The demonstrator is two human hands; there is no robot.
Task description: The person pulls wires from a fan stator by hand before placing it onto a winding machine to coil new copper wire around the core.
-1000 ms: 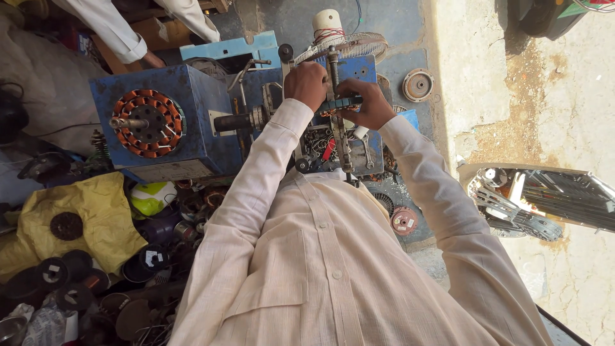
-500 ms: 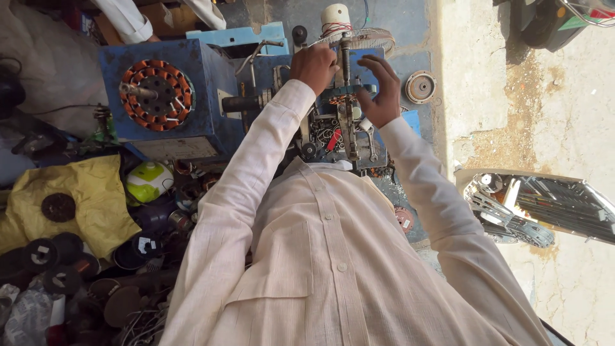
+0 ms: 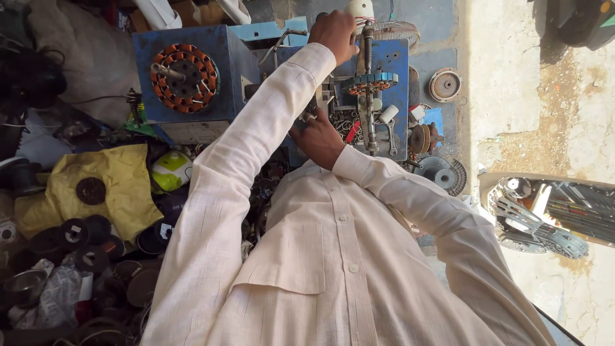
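My left hand (image 3: 333,29) reaches far up in a white sleeve. Its fingers are curled over the top of a blue winding machine (image 3: 397,64), beside a white spool (image 3: 360,9). A small copper-wound stator (image 3: 373,82) sits on the machine's vertical metal spindle (image 3: 368,96), with nothing touching it. My right hand (image 3: 317,138), wearing a ring, is drawn back close to my chest. It rests at the machine's lower left edge among small metal parts (image 3: 346,122), and its fingertips are hidden.
A blue box (image 3: 192,96) to the left carries a large orange-wound stator (image 3: 184,77). A yellow cloth (image 3: 109,186), black spools (image 3: 77,234) and a green-white object (image 3: 170,170) lie lower left. Round metal discs (image 3: 445,83) and a tray of tools (image 3: 544,218) are on the right.
My right hand has let go of the stator on the spindle and pulled back toward my chest. My left hand has slid up to the machine's top.
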